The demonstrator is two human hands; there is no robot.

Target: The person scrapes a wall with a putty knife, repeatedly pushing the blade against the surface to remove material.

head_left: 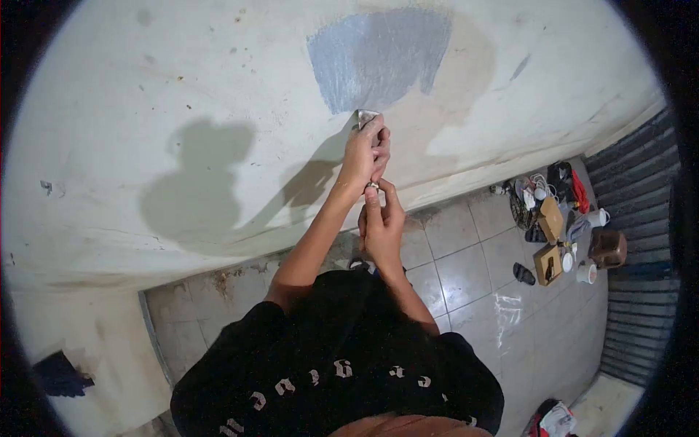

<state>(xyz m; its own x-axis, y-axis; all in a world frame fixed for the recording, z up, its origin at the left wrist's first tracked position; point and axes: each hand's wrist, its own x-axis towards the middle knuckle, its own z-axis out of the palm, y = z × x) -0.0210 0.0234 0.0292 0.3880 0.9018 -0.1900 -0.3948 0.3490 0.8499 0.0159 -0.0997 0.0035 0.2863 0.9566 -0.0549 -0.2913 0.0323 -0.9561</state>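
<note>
My left hand (368, 151) is wrapped around a putty knife (367, 116), its metal blade up against the pale wall (277, 65). The blade's edge lies right at the lower border of a blue-grey painted patch (382, 54) with streaky, uneven sides. Just below the left wrist, my right hand (383, 224) is closed, thumb and fingers pinched around a small pale thing (372, 186). I cannot tell whether that is the tool's handle end or something else. Most of the knife's handle is hidden by my left fingers.
Tiled floor (462, 273) runs along the wall's foot. To the right lie cardboard boxes (547, 264), a dark slipper (523, 274), white tubs (587, 274), a brown container (608, 248) and tangled cables, beside a corrugated metal shutter (632, 175). A dark cloth (62, 375) is at lower left.
</note>
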